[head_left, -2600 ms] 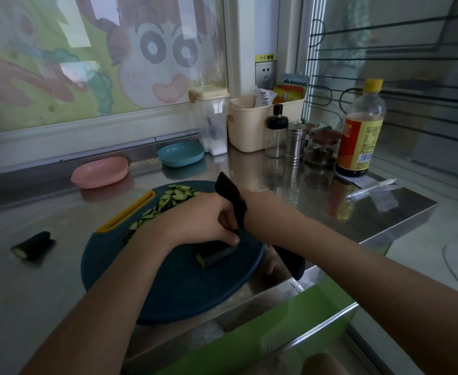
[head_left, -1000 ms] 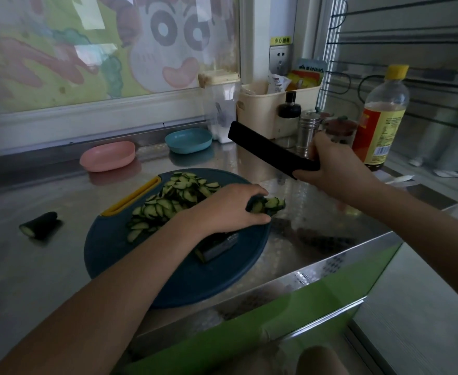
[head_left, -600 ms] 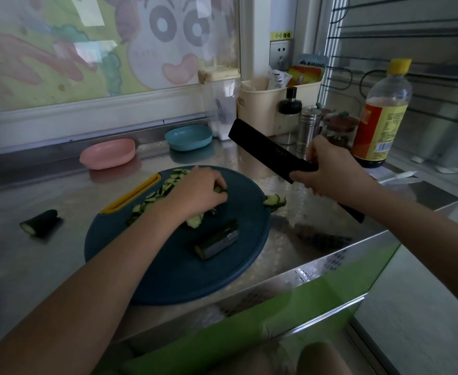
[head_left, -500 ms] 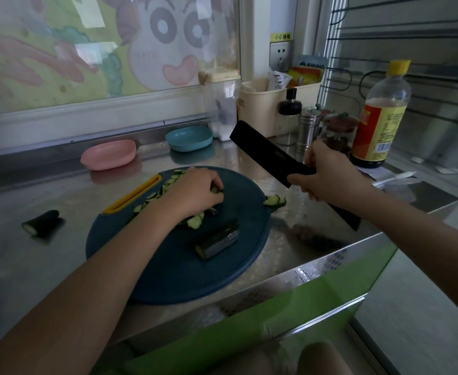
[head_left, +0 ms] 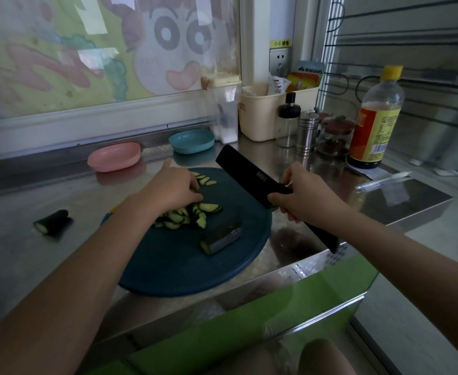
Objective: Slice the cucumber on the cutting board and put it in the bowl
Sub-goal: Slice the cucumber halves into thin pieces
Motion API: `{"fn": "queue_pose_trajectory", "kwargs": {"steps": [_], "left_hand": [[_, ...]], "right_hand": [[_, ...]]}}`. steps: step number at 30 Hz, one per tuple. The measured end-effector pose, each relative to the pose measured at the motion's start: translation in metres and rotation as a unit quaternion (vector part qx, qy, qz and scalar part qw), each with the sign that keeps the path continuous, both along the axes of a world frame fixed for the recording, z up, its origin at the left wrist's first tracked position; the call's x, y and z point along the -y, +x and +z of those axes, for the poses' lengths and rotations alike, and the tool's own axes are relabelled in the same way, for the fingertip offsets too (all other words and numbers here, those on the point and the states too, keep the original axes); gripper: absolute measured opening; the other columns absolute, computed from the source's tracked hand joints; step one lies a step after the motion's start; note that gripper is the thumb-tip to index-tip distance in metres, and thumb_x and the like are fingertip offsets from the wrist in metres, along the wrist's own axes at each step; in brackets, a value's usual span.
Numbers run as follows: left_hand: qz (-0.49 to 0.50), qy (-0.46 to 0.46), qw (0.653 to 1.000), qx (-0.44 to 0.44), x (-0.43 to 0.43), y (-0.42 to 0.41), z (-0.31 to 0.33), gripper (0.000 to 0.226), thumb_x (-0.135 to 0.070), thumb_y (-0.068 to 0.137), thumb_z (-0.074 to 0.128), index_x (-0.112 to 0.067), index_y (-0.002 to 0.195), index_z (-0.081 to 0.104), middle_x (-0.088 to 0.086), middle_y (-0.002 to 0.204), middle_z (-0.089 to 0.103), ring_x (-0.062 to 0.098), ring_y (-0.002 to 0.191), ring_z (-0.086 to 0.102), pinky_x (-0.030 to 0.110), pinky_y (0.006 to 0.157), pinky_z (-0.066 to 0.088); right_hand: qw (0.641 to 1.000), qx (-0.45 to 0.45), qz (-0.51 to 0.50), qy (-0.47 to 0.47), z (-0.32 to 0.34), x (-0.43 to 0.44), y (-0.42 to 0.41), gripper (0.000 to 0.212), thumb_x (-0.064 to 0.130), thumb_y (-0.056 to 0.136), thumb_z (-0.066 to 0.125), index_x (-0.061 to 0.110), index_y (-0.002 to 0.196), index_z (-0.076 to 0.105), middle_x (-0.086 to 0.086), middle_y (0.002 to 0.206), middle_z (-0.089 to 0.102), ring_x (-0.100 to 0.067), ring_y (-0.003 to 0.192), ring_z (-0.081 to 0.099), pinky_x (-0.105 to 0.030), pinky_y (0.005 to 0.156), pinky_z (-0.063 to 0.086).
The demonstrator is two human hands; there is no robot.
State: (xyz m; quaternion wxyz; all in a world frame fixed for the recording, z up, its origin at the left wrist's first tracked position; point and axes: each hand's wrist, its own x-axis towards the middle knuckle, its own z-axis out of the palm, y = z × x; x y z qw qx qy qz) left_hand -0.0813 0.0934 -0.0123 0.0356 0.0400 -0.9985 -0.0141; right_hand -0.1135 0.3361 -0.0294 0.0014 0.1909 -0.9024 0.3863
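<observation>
A round dark-blue cutting board (head_left: 168, 269) lies on the steel counter. On it are a pile of thin cucumber slices (head_left: 192, 215) and an uncut cucumber chunk (head_left: 221, 236) nearer to me. My left hand (head_left: 172, 189) lies on the pile, its fingers curled down around some slices. To the right of the board, my right hand (head_left: 299, 197) grips the handle of a black cleaver (head_left: 249, 171), whose blade is raised and points back-left over the board's edge. A pink bowl (head_left: 114, 156) and a blue bowl (head_left: 191, 140) stand behind the board.
A cut cucumber end (head_left: 52, 226) lies on the counter to the left. At the back right stand a beige basket (head_left: 263, 115), a steel shaker (head_left: 307, 131), jars and a sauce bottle (head_left: 376, 120). A pen (head_left: 382, 180) lies right. The counter edge runs just below the board.
Cutting stopped and the cleaver was lifted off the board to the right. My left hand carried slices from the board's right edge back to the pile.
</observation>
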Motion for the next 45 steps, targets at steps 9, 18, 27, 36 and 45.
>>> {"fn": "queue_pose_trajectory", "kwargs": {"steps": [9, 18, 27, 36, 45], "left_hand": [[-0.127, 0.098, 0.978, -0.130, -0.023, 0.025, -0.003, 0.029, -0.023, 0.097, 0.049, -0.010, 0.112, 0.070, 0.005, 0.120, 0.065, 0.019, 0.116, 0.055, 0.027, 0.107, 0.028], [-0.160, -0.010, 0.987, -0.010, -0.065, 0.067, -0.001, 0.048, -0.049, 0.086, 0.061, -0.026, 0.127, 0.057, -0.005, 0.117, 0.064, 0.011, 0.102, 0.058, 0.031, 0.088, 0.049], [-0.077, 0.164, 0.979, -0.095, -0.085, 0.040, -0.028, 0.034, -0.028, 0.093, 0.057, -0.012, 0.122, 0.059, 0.007, 0.118, 0.059, 0.018, 0.107, 0.055, 0.026, 0.091, 0.042], [-0.018, 0.125, 0.990, -0.059, -0.090, 0.049, -0.044, 0.051, -0.029, 0.103, 0.033, -0.004, 0.146, 0.027, 0.012, 0.151, 0.034, 0.026, 0.142, 0.022, 0.028, 0.112, 0.018], [0.021, 0.060, 0.994, -0.093, -0.069, 0.056, -0.039, 0.030, -0.026, 0.100, 0.040, -0.007, 0.116, 0.056, 0.011, 0.112, 0.060, 0.019, 0.098, 0.055, 0.028, 0.074, 0.041]], "right_hand": [[0.998, -0.040, -0.006, 0.058, -0.002, 0.008, 0.008, 0.026, 0.023, 0.087, 0.063, 0.008, 0.103, 0.048, -0.013, 0.085, 0.065, -0.024, 0.063, 0.060, -0.033, 0.058, 0.050], [0.982, -0.111, 0.029, 0.147, -0.002, 0.006, 0.015, 0.043, 0.017, 0.093, 0.050, 0.018, 0.136, 0.046, -0.014, 0.115, 0.063, -0.031, 0.103, 0.058, -0.035, 0.085, 0.048], [0.966, -0.074, 0.041, 0.244, 0.005, 0.009, 0.006, 0.050, 0.018, 0.097, 0.043, 0.018, 0.145, 0.029, -0.014, 0.126, 0.055, -0.029, 0.109, 0.054, -0.030, 0.080, 0.041], [0.960, -0.077, 0.028, 0.267, 0.003, 0.011, 0.005, 0.048, 0.015, 0.095, 0.044, 0.016, 0.141, 0.033, -0.014, 0.118, 0.056, -0.023, 0.085, 0.050, -0.028, 0.068, 0.037], [0.957, -0.086, 0.025, 0.276, 0.004, 0.013, 0.007, 0.047, 0.013, 0.094, 0.043, 0.015, 0.140, 0.034, -0.013, 0.113, 0.057, -0.019, 0.075, 0.042, -0.029, 0.065, 0.037]]}}
